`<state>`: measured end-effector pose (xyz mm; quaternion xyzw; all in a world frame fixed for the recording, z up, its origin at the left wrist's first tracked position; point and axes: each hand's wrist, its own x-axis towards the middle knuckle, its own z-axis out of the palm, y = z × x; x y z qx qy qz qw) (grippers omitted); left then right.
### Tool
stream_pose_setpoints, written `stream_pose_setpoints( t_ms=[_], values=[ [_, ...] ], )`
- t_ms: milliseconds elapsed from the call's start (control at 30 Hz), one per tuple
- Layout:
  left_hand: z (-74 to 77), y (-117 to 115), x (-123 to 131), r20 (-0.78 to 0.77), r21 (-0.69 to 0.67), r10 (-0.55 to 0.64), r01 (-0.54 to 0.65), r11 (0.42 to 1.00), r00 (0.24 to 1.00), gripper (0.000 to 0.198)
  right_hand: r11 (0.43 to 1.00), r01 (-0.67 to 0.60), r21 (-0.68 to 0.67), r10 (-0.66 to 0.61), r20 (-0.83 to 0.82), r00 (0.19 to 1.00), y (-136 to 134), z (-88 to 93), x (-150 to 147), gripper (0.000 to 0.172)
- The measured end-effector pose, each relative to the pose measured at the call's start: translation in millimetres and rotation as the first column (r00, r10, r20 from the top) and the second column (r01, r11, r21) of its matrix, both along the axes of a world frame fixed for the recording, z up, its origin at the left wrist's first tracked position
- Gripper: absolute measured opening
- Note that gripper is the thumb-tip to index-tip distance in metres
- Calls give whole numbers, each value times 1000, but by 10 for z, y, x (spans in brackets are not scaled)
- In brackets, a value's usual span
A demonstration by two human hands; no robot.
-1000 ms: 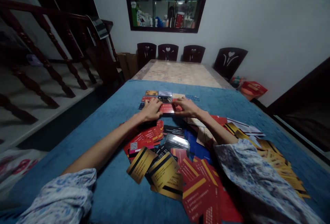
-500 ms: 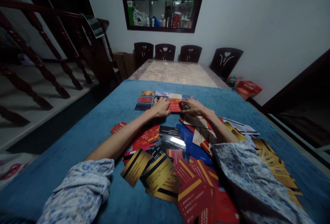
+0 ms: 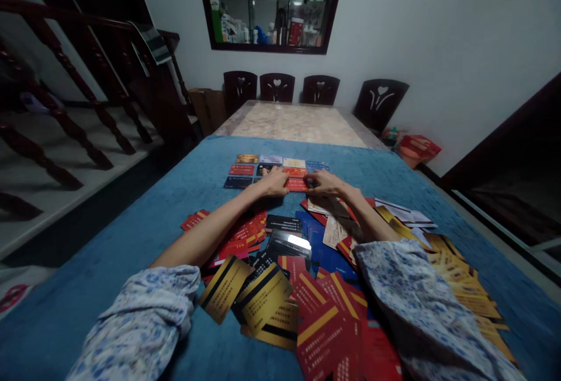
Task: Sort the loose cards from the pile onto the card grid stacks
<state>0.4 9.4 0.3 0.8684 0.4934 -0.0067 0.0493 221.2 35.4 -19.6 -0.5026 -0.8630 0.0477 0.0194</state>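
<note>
Both my arms reach forward over a blue cloth (image 3: 166, 205) strewn with plastic cards. My left hand (image 3: 272, 184) and my right hand (image 3: 328, 183) meet at a red card (image 3: 296, 184), fingers bent down onto its two ends. That card lies in a neat grid of cards (image 3: 245, 170) laid out in rows just beyond my hands. A loose heap of red, gold, black and blue cards (image 3: 284, 287) lies under and between my forearms. Whether the fingers pinch the red card or only press on it is unclear.
Gold cards (image 3: 460, 270) spill toward the cloth's right edge. Beyond the cloth the bare marble tabletop (image 3: 298, 124) runs to several dark chairs (image 3: 276, 87). A stair railing (image 3: 87, 77) stands left, a glass wall cabinet (image 3: 269, 4) above, red bags (image 3: 414, 147) on the floor at right.
Both hands have stayed together on the red card at the grid's edge. The view has drifted slightly, so hands and cards sit a little further right and nearer than a second ago.
</note>
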Motion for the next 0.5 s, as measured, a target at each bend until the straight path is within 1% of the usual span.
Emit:
stream_pose_setpoints(
  t_ms=[167,333,500],
  values=[
    [6,50,-5,-28,-22,-14,13,1000,1000,30,999,26,-26,-25,26,999,-77,55,-61,41],
    [30,63,21,-58,-40,-14,12,999,998,33,997,77,-30,-75,55,996,-135,69,-108,44],
    [27,27,41,-82,-12,-21,20,1000,996,32,998,58,-32,-56,47,997,-124,57,-105,41]
  ],
)
